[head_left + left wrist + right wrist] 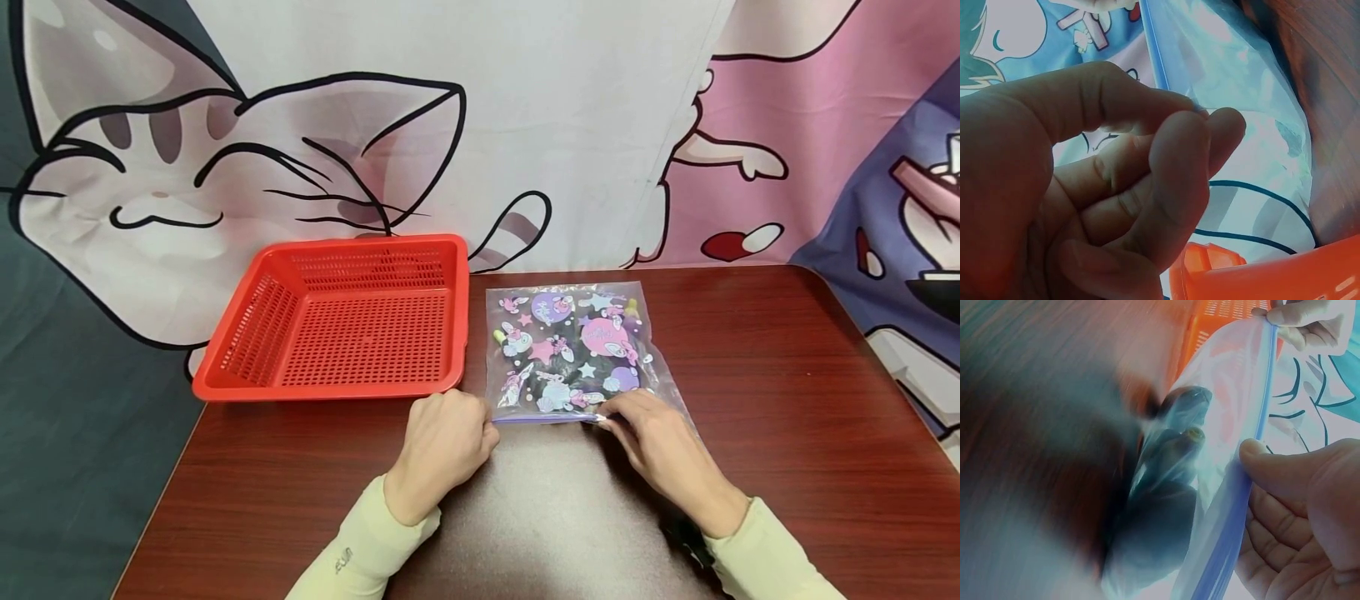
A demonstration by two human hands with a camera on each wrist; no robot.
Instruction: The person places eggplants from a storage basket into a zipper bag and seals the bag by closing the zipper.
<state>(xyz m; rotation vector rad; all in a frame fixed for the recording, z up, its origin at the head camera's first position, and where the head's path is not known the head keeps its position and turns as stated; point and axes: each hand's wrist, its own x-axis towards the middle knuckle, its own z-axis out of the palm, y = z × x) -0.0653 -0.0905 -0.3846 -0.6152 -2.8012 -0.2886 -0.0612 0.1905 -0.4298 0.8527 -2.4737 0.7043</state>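
Note:
A clear zip bag printed with pink and purple cartoon figures lies on the table, its purple zip edge toward me. Dark items show through the plastic, with yellow-green bits at the sides; their kind cannot be made out. At the left end of the zip, my left hand pinches the bag's corner between thumb and curled fingers. My right hand pinches the zip edge farther right, thumb on one side and fingers behind it.
A red plastic basket with perforated walls stands left of the bag, close to my left hand. The dark red-brown wooden table extends to the right. A cartoon-printed cloth hangs behind the table.

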